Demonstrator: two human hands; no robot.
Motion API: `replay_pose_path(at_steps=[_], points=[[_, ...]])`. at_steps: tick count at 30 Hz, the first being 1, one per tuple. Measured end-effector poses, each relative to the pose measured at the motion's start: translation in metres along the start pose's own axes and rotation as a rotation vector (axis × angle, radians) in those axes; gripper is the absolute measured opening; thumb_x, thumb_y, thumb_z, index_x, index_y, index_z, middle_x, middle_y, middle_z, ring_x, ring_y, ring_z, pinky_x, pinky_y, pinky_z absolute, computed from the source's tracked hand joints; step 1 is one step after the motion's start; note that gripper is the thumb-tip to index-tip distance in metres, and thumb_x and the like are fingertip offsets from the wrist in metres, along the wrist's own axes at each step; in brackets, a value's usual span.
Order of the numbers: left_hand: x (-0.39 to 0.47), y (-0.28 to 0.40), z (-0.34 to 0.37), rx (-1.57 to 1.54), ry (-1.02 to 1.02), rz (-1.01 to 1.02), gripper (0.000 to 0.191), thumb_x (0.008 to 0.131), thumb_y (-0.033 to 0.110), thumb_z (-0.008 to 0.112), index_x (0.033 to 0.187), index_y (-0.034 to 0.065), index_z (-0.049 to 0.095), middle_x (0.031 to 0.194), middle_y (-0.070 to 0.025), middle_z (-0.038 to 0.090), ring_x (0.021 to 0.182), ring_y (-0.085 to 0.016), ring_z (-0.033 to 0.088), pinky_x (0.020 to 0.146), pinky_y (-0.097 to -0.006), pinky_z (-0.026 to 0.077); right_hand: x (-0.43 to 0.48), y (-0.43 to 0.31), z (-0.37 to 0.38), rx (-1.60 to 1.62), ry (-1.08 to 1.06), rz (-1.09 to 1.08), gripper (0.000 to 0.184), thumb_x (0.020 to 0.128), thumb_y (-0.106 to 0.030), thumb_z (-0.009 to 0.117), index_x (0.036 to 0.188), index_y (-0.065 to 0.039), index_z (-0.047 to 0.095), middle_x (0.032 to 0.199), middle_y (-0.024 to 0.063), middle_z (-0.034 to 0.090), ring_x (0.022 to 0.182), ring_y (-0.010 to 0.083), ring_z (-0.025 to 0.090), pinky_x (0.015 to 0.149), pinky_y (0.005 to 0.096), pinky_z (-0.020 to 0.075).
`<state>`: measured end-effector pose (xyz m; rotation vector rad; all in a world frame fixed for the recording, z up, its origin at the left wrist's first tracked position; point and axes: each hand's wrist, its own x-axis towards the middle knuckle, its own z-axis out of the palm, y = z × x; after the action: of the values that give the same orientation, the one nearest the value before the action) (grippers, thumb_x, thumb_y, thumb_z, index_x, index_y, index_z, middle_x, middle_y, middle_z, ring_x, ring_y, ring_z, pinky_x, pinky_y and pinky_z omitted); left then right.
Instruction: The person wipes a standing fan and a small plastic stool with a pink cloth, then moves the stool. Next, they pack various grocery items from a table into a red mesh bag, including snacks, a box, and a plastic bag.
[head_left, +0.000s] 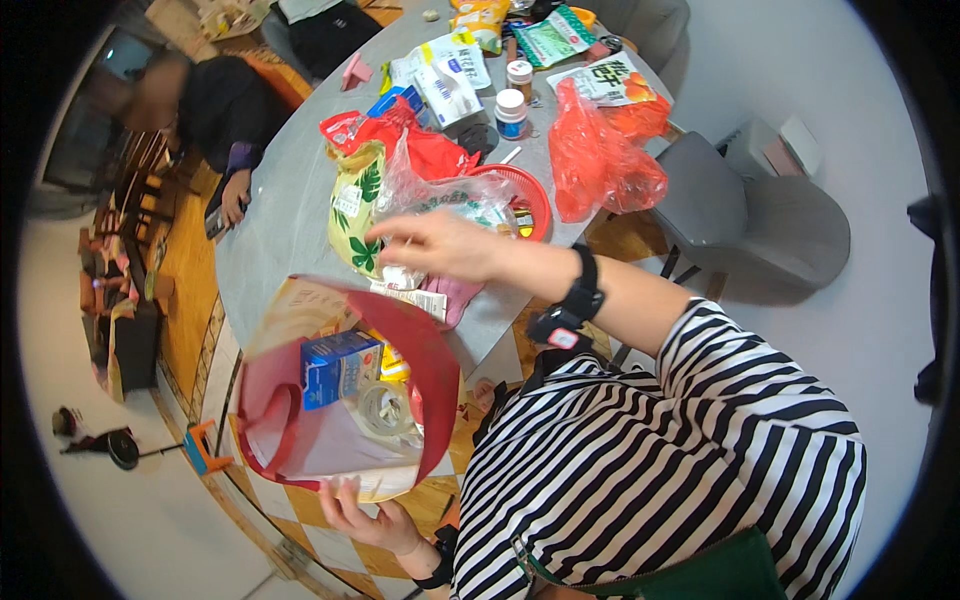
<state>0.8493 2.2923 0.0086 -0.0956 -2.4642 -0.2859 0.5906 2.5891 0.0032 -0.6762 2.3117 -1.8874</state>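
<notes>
My left hand (371, 521) grips the rim of a red and cream bag (435, 375), whose mouth is open towards me. Inside lie a blue box (341, 367), a yellow package (394, 361) and a roll of clear tape (384, 409). Slightly blurred, my right hand (439, 244) is over the table with its fingers apart and nothing seen in them. Beneath or beside it are a pale green leaf-patterned pouch (349, 202) and a clear plastic bag (405, 176). A red plastic basket (536, 191) is partly hidden by that bag. A pink cloth (454, 300) and a white packet (412, 300) lie near the table edge.
The grey table (277, 210) also bears red plastic bags (600, 154), a white box (450, 90), two lidded bottles (511, 112) and several snack packets (555, 36). A grey chair (750, 217) stands beside it. Across the table, a person's hand (237, 196) holds a dark device.
</notes>
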Motion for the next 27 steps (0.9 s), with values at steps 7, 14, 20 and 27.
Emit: replay_pose_path(at_steps=[7, 14, 20, 27], points=[[-0.001, 0.048, -0.002, -0.018, 0.179, -0.225, 0.049, 0.094, -0.006, 0.053, 0.141, -0.0015, 0.042, 0.15, -0.0212, 0.037, 0.124, -0.032, 0.052, 0.103, -0.0418, 0.047, -0.026, 0.108, -0.077, -0.682, 0.322, 0.064, 0.087, 0.077, -0.037, 0.082, 0.145, -0.003, 0.039, 0.143, 0.0238, 0.044, 0.131, 0.0381, 0.046, 0.106, 0.0443, 0.0419], [0.006, 0.076, -0.018, 0.136, 0.141, -0.08, 0.045, 0.091, -0.008, 0.055, 0.134, -0.0021, 0.046, 0.144, -0.0219, 0.041, 0.124, -0.035, 0.052, 0.095, -0.0411, 0.05, -0.014, 0.134, -0.081, -0.827, 0.166, 0.323, 0.072, 0.076, -0.025, 0.078, 0.139, -0.006, 0.049, 0.13, 0.0222, 0.06, 0.122, 0.0391, 0.054, 0.1, 0.048, 0.0447], [0.022, 0.087, -0.018, 0.095, 0.083, 0.04, 0.039, 0.087, -0.014, 0.056, 0.123, 0.0004, 0.058, 0.137, -0.0217, 0.05, 0.118, -0.035, 0.056, 0.089, -0.0399, 0.052, -0.016, 0.166, -0.107, -0.291, 0.214, 0.274, 0.019, 0.084, -0.021, 0.07, 0.095, -0.005, 0.07, 0.096, 0.0126, 0.069, 0.087, 0.0229, 0.066, 0.08, 0.0373, 0.0527], [0.034, 0.086, -0.01, -0.019, 0.038, 0.093, 0.036, 0.086, -0.014, 0.057, 0.117, 0.0016, 0.064, 0.129, -0.0206, 0.058, 0.11, -0.033, 0.06, 0.085, -0.0396, 0.052, -0.023, 0.132, -0.118, 0.529, 0.309, 0.39, 0.012, 0.097, -0.009, 0.055, 0.108, -0.007, 0.059, 0.097, 0.0014, 0.065, 0.088, 0.0106, 0.061, 0.081, 0.0275, 0.0495]])
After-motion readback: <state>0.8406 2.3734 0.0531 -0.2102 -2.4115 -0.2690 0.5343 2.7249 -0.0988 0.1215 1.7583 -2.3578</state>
